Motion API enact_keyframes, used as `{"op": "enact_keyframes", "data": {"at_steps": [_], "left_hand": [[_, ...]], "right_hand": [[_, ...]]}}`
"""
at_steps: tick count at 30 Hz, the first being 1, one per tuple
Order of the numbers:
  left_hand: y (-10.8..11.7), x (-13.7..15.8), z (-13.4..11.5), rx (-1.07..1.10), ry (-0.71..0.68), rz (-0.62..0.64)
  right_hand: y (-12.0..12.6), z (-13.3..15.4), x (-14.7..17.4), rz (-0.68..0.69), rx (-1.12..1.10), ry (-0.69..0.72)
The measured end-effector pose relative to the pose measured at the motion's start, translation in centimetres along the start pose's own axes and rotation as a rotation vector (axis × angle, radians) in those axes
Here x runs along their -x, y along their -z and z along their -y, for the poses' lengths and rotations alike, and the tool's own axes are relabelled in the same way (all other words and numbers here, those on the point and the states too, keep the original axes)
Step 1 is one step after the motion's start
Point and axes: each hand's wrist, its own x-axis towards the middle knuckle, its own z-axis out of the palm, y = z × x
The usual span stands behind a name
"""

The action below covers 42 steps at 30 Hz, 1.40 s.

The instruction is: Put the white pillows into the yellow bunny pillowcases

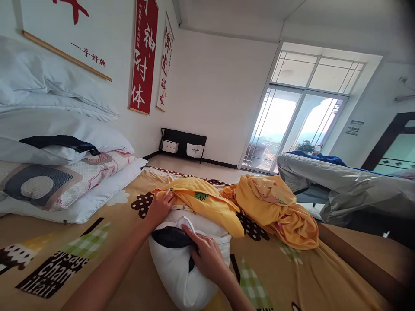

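A white pillow (pixel 186 278) lies in front of me on the patterned bedsheet, its near end uncovered and a dark patch (pixel 171 237) showing through a gap in the white cloth. A yellow pillowcase (pixel 207 198) with a green leaf print covers the pillow's far end. At the case's left edge, my left hand (pixel 163 206) is closed with its fingers curled over the yellow cloth. My right hand (pixel 209 255) grips the white pillow beside the dark patch, index finger stretched along the top and the other fingers bent, partly hidden.
Bunched yellow cloth (pixel 275 207) lies to the right on the bedsheet (pixel 129 268). Several pillows (pixel 65 134) are stacked at the left. Beyond stand a black rack (pixel 183 144) by the wall and a plastic-covered piece of furniture (pixel 350 181) at the right.
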Motion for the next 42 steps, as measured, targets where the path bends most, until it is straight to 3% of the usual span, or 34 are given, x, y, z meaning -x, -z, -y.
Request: {"op": "enact_keyframes", "data": {"at_steps": [3,7,11,13,16,20,22,25,31,35,40,42], "left_hand": [[0.5,0.4,0.0,0.002,-0.011,0.029],[2.8,1.9,-0.3,0.019,-0.077,0.026],[6.4,3.3,-1.4,0.001,-0.152,-0.222],[8.2,3.4,-2.2,0.042,-0.156,-0.27],[9.8,3.2,-3.3,0.188,-0.101,-0.107],[9.2,3.6,-4.3,0.557,-0.003,0.236],[8.3,3.9,-4.4,0.754,0.059,0.332],[6.9,4.1,-3.9,0.936,0.168,0.33],[6.0,3.3,-2.5,0.973,0.404,0.191],[6.8,3.6,-3.2,0.811,0.277,0.229],[9.4,3.8,-3.9,0.679,0.031,0.286],[10.4,3.7,-3.7,0.652,-0.052,0.367]], "right_hand": [[0.4,0.2,0.4,-0.007,0.016,-0.002],[1.0,0.0,2.9,-0.059,0.06,0.0],[2.4,0.1,6.6,-0.157,0.022,0.037],[3.8,0.3,7.8,-0.199,-0.013,0.06],[6.0,0.7,8.0,-0.23,-0.017,0.053],[6.6,1.1,5.0,-0.147,0.025,-0.03],[6.0,1.4,3.0,-0.065,0.06,-0.046],[4.8,2.1,0.6,0.026,0.156,-0.02],[2.8,4.2,-1.6,0.142,0.322,0.143],[2.4,3.6,-2.6,0.073,0.339,0.041],[2.4,0.3,-2.9,-0.001,0.366,-0.142],[2.5,-0.9,-2.4,-0.014,0.364,-0.184]]}}
